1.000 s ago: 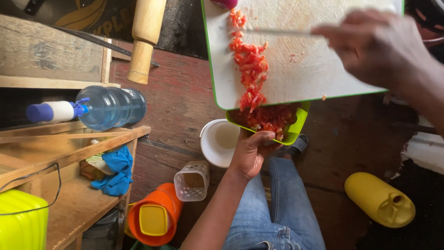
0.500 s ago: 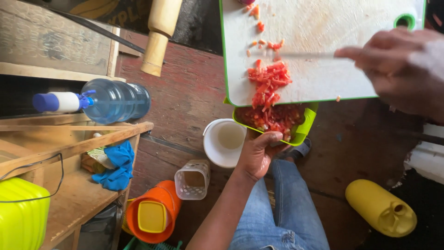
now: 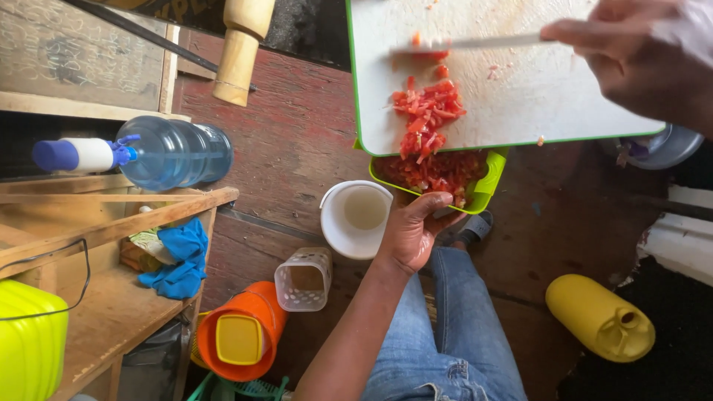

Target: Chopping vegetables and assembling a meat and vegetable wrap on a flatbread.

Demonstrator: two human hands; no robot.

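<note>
Chopped tomato lies in a red heap on a white cutting board with a green edge, seen from the head camera, and spills over the board's near edge into a lime-green bowl held just beneath it. The bowl already holds a layer of the same red pieces.

The left hand is closed around the bowl's near rim, thumb over the edge, pressing it up against the board. The right hand grips a knife whose blade lies flat across the board, just above the tomato heap.

Below the bowl, on the reddish wooden floor, stands a white bucket with pale, cloudy liquid in it. Next to it is a small clear perforated cup; its contents cannot be told. An orange bucket carries a yellow square lid. A yellow jerrycan lies on its side at the right. A large blue water bottle with a white and blue pump lies by a wooden shelf, where a blue cloth hangs.
</note>
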